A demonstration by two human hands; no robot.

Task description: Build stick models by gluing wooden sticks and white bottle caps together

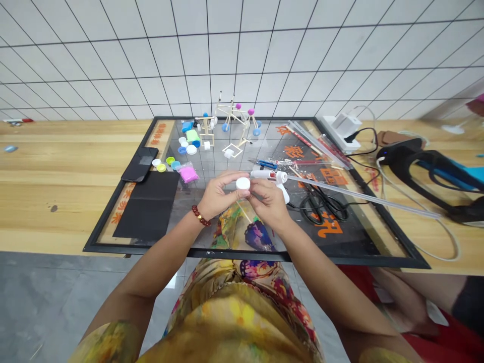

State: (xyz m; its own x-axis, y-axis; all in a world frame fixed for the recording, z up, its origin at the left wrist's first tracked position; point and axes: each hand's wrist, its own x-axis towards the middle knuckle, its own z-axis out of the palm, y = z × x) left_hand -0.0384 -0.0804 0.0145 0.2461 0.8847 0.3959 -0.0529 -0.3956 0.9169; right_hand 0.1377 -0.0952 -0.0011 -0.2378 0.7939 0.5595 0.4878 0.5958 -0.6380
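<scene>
Between both hands, over the glass board, is a small white round cap (243,184). My left hand (218,194) pinches it from the left, thumb and forefinger at its edge. The fingers of my right hand (269,202) are closed at its right edge. Just beyond the right fingers lies a white glue gun (264,175), a long clear glue stick (351,194) running out of its back end. A thin pale stick (244,212) shows below the hands; whether a hand touches it I cannot tell.
Small stick models (230,121) with coloured balls stand at the back of the black-framed board (132,248). Left are a pink clay packet (188,173), several small lids, a phone (139,165) and black card (147,206). Right are scissors (321,201), cables and a power strip (338,132). Another person's arm (401,297) shows lower right.
</scene>
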